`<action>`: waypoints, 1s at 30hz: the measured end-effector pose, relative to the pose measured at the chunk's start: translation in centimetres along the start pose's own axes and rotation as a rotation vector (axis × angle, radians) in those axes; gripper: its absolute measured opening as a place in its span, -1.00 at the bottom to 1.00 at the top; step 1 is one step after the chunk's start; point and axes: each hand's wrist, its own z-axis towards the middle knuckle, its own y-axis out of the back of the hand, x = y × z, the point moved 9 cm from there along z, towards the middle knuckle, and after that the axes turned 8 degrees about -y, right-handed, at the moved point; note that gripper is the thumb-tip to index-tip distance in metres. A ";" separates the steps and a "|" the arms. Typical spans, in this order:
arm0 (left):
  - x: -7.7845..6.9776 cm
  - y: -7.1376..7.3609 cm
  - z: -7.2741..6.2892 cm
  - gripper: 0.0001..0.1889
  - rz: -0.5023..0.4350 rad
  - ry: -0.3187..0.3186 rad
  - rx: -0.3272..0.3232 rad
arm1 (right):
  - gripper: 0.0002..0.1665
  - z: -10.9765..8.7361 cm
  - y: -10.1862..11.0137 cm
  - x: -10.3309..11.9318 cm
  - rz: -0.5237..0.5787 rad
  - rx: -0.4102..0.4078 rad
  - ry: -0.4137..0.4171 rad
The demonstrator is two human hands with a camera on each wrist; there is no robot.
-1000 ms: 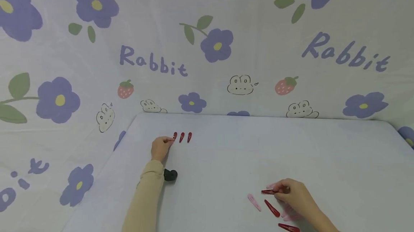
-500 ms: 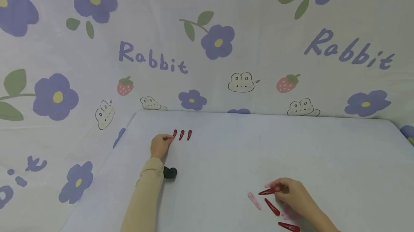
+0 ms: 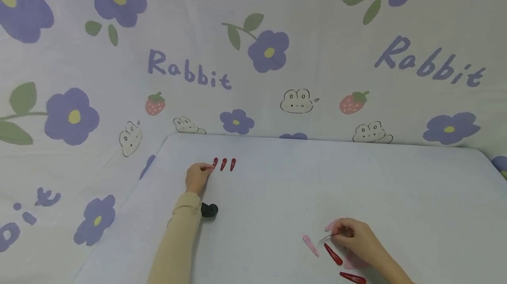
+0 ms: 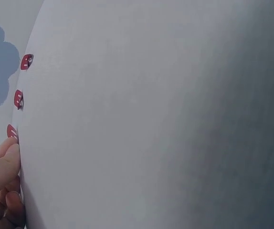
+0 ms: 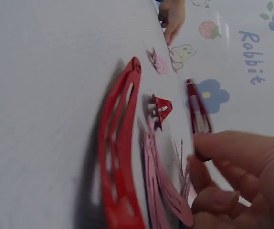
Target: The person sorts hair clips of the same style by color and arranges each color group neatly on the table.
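Note:
In the head view, three red snap hair clips form a row at the far left of the table. My left hand (image 3: 196, 179) pinches the near end of the leftmost red hair clip (image 3: 215, 161) between thumb and finger. Beside it lie the middle clip (image 3: 223, 164) and the right-hand clip (image 3: 233, 164). At the front right, my right hand (image 3: 359, 239) holds another red hair clip (image 5: 197, 107) by one end, raised above the loose clips. Below that hand are a red clip (image 3: 333, 254) and a pink clip (image 3: 310, 245) on the tabletop.
Another red clip (image 3: 352, 278) lies near the bottom edge. More pink clips (image 5: 156, 186) lie partly hidden under my right hand. A black device (image 3: 209, 210) sits at my left wrist. Behind the white table (image 3: 277, 187) hangs a flowered cloth (image 3: 317, 46).
My right hand has lifted its red hair clip and turned it, so it now shows edge-on in the head view. The left hand stays at the leftmost clip.

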 end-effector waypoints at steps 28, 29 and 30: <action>0.1 0.2 -0.1 -0.88 -0.022 0.014 0.019 | -0.84 0.4 1.3 0.6 0.199 -0.085 -0.026; 0.1 0.2 -0.1 -0.88 -0.018 0.014 0.018 | -0.87 0.6 1.4 1.0 0.175 -0.073 0.002; 0.0 0.3 -0.1 -0.89 -0.014 0.014 0.013 | -0.89 1.0 1.4 1.5 0.157 -0.054 0.032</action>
